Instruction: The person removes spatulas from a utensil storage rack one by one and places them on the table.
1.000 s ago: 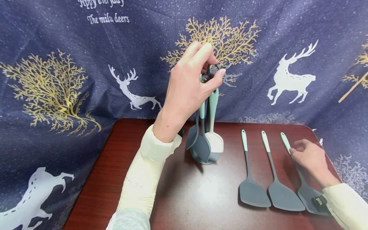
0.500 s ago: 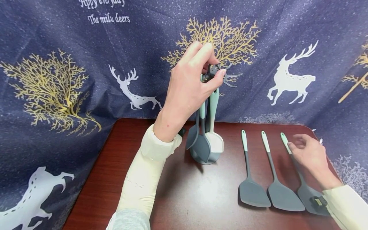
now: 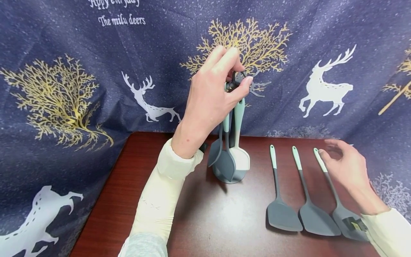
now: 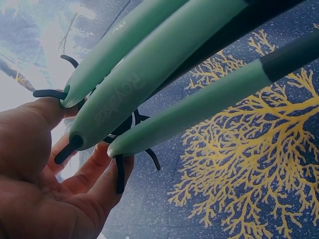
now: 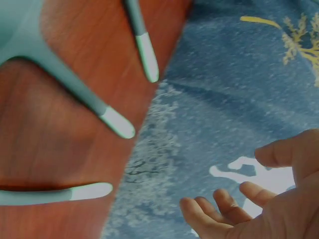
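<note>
Head view: a person's left hand (image 3: 210, 94) pinches the top of a utensil stand (image 3: 239, 176) hung with three utensils (image 3: 227, 164); three spatulas (image 3: 284, 217) lie on the table (image 3: 218, 221), the right hand (image 3: 348, 164) beside the farthest-right handle (image 3: 320, 160).

Left wrist: three green handles (image 4: 124, 94) hang on hooks (image 4: 70, 60), others bare; half the set appears up, half down.

Right wrist: fingers (image 5: 227, 205) parted from thumb, gripping nothing.
</note>
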